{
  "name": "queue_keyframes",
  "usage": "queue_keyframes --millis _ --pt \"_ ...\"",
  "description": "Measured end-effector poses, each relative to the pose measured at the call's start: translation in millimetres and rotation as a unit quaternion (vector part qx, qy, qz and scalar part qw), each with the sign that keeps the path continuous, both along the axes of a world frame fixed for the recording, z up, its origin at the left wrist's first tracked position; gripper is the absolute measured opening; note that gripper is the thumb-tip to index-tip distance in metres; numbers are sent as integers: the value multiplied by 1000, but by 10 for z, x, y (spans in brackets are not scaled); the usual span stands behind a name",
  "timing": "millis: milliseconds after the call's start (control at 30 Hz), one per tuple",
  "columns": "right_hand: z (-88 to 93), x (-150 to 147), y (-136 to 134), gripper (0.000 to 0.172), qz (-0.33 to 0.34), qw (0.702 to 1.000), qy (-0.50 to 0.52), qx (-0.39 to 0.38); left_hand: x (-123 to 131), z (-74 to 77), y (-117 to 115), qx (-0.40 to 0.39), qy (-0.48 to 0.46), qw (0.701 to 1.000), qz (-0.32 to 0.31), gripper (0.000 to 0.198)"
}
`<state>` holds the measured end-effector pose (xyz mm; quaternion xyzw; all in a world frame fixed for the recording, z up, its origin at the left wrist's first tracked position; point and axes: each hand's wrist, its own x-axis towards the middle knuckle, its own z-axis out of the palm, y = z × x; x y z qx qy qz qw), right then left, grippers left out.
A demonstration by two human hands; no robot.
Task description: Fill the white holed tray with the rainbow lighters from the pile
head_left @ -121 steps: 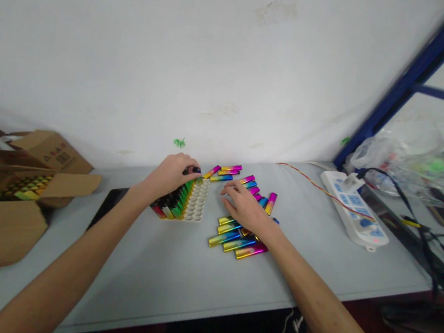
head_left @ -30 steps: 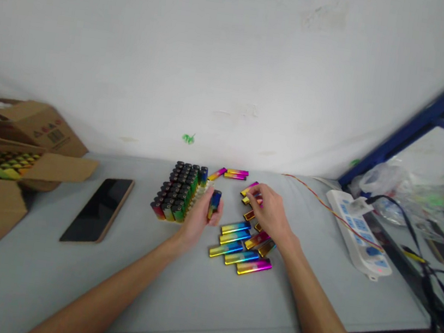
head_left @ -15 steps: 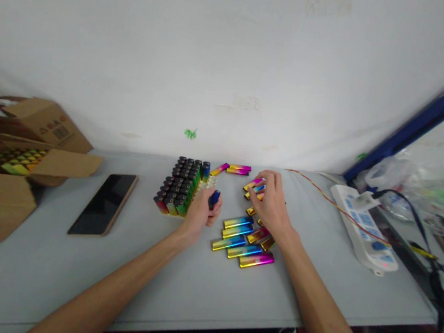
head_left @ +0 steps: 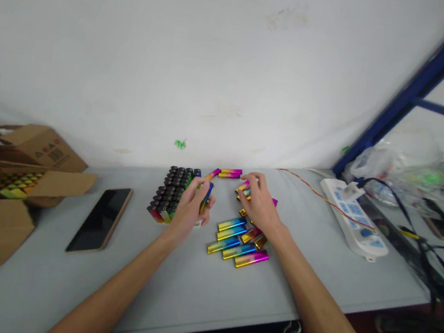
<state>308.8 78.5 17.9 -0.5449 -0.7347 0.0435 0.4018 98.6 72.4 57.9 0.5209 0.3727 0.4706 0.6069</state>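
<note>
So the left hand (head_left: 189, 209) is gripping a slim blue-and-gold piece (head_left: 206, 199), fingers wrapped round it, with the blue end sticking up near the thumb. It's sitting right by the near right side of a tight block of black-topped pieces (head_left: 169, 192), which are standing upright in rows, and a bit of white tray (head_left: 198, 223) is peeking out below the fingers.

The right hand (head_left: 261, 202) is hanging over the loose stuff, palm down, thumb and fingers curling around a pink-and-gold sleeve (head_left: 243, 186). Can't really tell if it's pinching that or just hovering. The two hands are staying out of each other's way, with a gap between them.

Below the right hand, a bunch of shiny sleeves (head_left: 229, 245) in blue, gold and pink is lying flat on the grey surface (head_left: 158, 295). A few more sleeves (head_left: 230, 172) are lying back by the wall (head_left: 235, 69).

Over on the left, a black-screened phone (head_left: 101, 220) is lying face up, and an open cardboard box (head_left: 60, 154) is sitting past it with its flaps out. On the right, a white power strip (head_left: 352, 221) is lying with a red-and-yellow wire (head_left: 313, 188) running across it.
</note>
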Motion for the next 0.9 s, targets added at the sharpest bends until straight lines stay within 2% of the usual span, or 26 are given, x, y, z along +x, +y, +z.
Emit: queue_keyframes --millis 167,233,333,500,633,767,900 --pt "-25 1 20 16 26 999 -21 -8 -158 317 135 153 86 984 43 35" --pt "-37 8 35 10 36 999 -30 -9 -242 424 228 213 144 965 44 32" --pt "-52 7 56 10 52 998 -39 -10 -387 514 398 275 255 927 25 31" --pt "-35 -26 54 11 57 997 -40 -23 -602 506 665 363 459 811 -25 28" --pt "0 -35 33 11 44 997 -50 -38 -713 444 845 427 511 744 -65 31" --pt "14 -22 23 12 44 997 -39 -39 -769 384 983 445 557 698 -73 33" --pt "11 -11 20 13 51 998 -34 -27 -757 341 1025 466 564 679 -61 32"
